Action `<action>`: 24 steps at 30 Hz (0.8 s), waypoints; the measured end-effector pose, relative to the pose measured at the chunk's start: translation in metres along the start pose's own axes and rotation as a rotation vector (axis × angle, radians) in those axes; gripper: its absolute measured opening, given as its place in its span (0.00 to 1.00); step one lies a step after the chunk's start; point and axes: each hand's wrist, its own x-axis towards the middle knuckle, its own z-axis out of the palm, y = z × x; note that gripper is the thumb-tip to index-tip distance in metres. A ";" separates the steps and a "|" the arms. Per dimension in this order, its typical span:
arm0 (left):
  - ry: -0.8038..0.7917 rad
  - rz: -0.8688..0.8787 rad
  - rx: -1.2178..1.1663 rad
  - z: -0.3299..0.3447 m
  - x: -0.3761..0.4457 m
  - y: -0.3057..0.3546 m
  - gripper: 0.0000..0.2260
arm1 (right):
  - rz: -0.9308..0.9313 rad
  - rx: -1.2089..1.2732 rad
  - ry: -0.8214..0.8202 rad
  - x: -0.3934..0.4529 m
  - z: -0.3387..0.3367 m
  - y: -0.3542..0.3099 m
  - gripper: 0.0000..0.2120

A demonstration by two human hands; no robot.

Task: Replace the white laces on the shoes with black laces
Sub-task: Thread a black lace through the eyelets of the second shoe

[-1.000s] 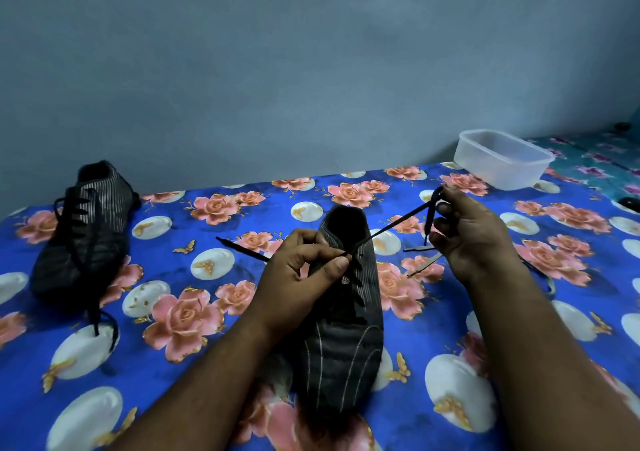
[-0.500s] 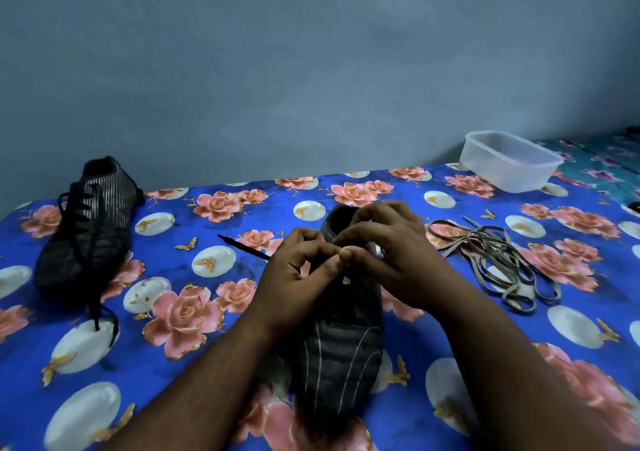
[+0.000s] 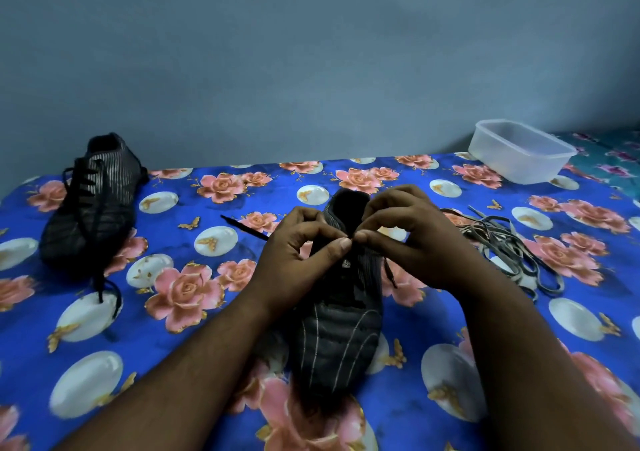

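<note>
A dark striped shoe [image 3: 341,333] lies in front of me, toe toward me, on the blue floral cloth [image 3: 194,312]. My left hand [image 3: 294,260] and my right hand [image 3: 415,242] meet over its upper eyelets, each pinching the black lace [image 3: 242,227] between thumb and forefinger. One lace end trails left of the shoe; another end hangs on the right side. A second dark shoe [image 3: 91,204], laced in black, rests at the far left. The removed pale laces [image 3: 502,246] lie heaped to the right.
A clear plastic tub [image 3: 519,151] stands at the back right near the wall. A grey wall rises behind the cloth-covered surface. A teal patterned cloth shows at the far right edge.
One second ago my right hand held the lace pulled out to the right. It has come back to the shoe's eyelets and now pinches the lace beside my left hand.
</note>
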 end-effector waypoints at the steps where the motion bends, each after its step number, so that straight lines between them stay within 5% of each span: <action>1: 0.006 -0.001 0.007 0.000 0.000 -0.001 0.03 | 0.019 0.010 0.000 -0.001 -0.001 0.002 0.07; 8: 0.018 -0.046 -0.049 0.000 0.002 -0.006 0.03 | 0.261 0.029 -0.097 -0.009 -0.003 0.025 0.11; 19: -0.013 -0.041 -0.191 0.000 0.004 -0.012 0.04 | 0.613 -0.270 0.286 -0.024 -0.001 0.080 0.12; 24: -0.019 -0.032 -0.247 0.000 0.005 -0.010 0.12 | 0.844 -0.318 0.412 -0.031 -0.006 0.092 0.15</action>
